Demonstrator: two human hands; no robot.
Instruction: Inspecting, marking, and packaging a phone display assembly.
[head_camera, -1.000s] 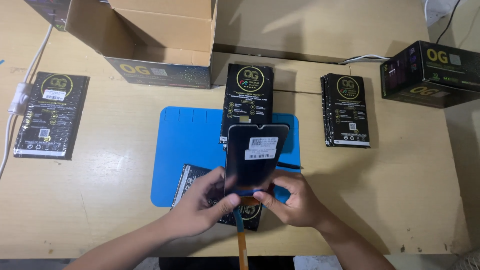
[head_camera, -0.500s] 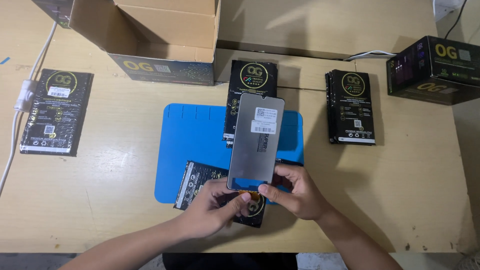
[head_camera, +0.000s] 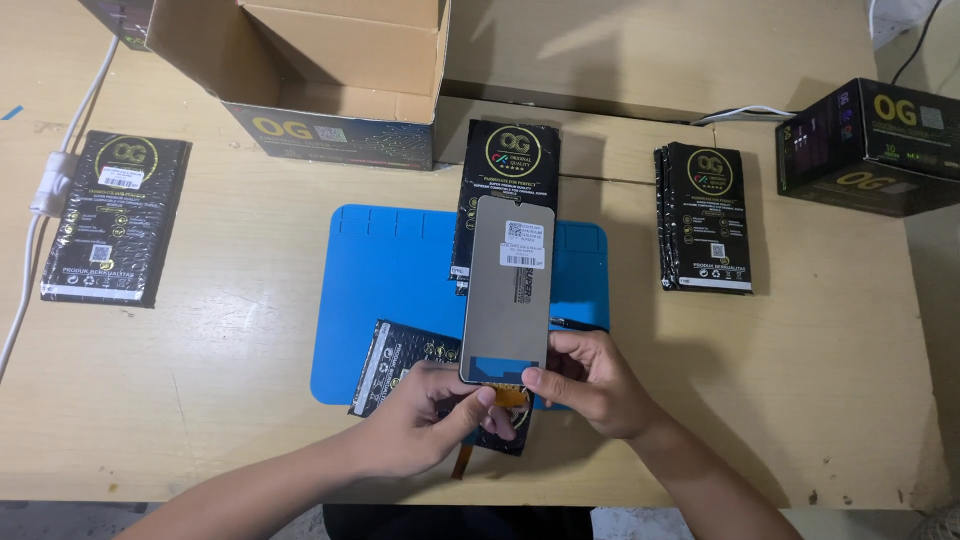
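While the open cardboard box at the far left of centre stands with its flaps raised, its inside shows only bare cardboard walls; whether anything lies at the bottom cannot be told. At the left edge of the wooden table, a white cable runs down beside a flat black packet. A blue work mat occupies the middle, with bare table to its left and open mat surface ahead of the hands. A second black packet lies across the mat's far edge, and a third, opened packet lies at the mat's near edge, partly under the hands. To the right, a stack of black packets sits well apart from the mat, and a closed black carton stands at the far right corner.

The left hand comes in from the lower left, thumb and fingers pinched on the lower edge of the phone display panel. The panel is held raised above the mat, grey back face up, with a white label near its top and an orange flex ribbon hanging from its lower end past the near table edge. The right hand enters from the lower right, its thumb and fingers closed on the panel's lower right corner.
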